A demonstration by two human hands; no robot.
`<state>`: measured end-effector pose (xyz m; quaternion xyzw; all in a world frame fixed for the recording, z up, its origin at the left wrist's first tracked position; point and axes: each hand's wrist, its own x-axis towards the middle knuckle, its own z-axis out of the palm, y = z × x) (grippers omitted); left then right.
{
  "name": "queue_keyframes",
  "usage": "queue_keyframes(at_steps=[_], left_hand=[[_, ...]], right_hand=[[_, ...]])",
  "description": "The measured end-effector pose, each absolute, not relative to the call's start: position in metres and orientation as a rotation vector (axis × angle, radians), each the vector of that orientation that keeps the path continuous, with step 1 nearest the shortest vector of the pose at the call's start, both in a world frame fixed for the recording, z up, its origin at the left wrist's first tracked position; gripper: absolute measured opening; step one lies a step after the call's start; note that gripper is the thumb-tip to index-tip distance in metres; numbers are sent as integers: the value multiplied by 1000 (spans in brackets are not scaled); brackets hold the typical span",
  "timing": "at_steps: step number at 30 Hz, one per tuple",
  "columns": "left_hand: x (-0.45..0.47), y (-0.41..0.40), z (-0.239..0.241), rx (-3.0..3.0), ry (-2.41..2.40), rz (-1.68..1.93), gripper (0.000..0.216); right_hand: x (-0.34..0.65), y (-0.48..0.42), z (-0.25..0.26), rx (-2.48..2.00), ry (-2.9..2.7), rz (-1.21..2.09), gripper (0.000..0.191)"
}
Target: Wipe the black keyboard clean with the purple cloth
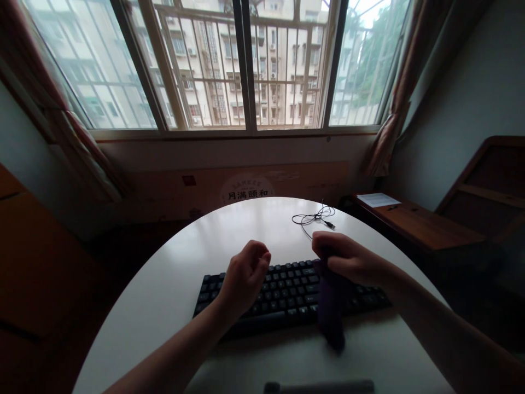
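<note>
A black keyboard lies across the white round table in front of me. My left hand is over the left half of the keys, its fingers curled into a loose fist with nothing showing in them. Above the right part of the keyboard, my right hand is closed round a dark purple cloth. The cloth hangs down past the keyboard's near edge and ends in a darker tip. Behind my right hand the keyboard's thin black cable lies in loose loops with a USB plug.
A grey bar-shaped object with a dark end sits at the bottom edge of view. To the right stands a wooden table with white paper on it, beside a folded wooden frame. Beyond the table are a low wall and a barred window.
</note>
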<state>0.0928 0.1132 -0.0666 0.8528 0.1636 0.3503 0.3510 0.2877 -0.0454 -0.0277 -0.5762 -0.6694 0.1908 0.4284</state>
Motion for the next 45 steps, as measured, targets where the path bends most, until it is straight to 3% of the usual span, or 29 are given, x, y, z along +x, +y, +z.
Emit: queue_keyframes(at_steps=[5, 9, 18, 22, 30, 34, 37, 41, 42, 45], left_hand=[[96, 125, -73, 2246, 518, 887, 17], [98, 127, -77, 2354, 570, 832, 20], [100, 131, -87, 2586, 598, 693, 28], [101, 132, -92, 2657, 621, 555, 32], [101, 131, -98, 2728, 628, 480, 37], [101, 129, -94, 2721, 644, 464, 37], [101, 127, -92, 2714, 644, 470, 38], [101, 127, -94, 2714, 648, 466, 37], [101, 128, -95, 2715, 651, 464, 37], [102, 129, -97, 2712, 652, 464, 38]], right_hand=[[304, -47, -27, -1558, -1830, -54, 20], [312, -48, -26, -1525, -1703, -231, 20], [306, -54, -24, -1667, -1569, -177, 13], [308, -56, -22, -1649, -1517, -133, 37], [310, -100, -12, -1207, -1571, 831, 52], [302, -119, 4, -1119, -1711, 991, 63], [301, -106, 10, -1198, -1852, 1004, 59], [306, -60, -21, -1572, -1918, 713, 12], [308, -48, -35, -1635, -1900, 583, 9], [312, -19, -73, -1691, -1869, 422, 32]])
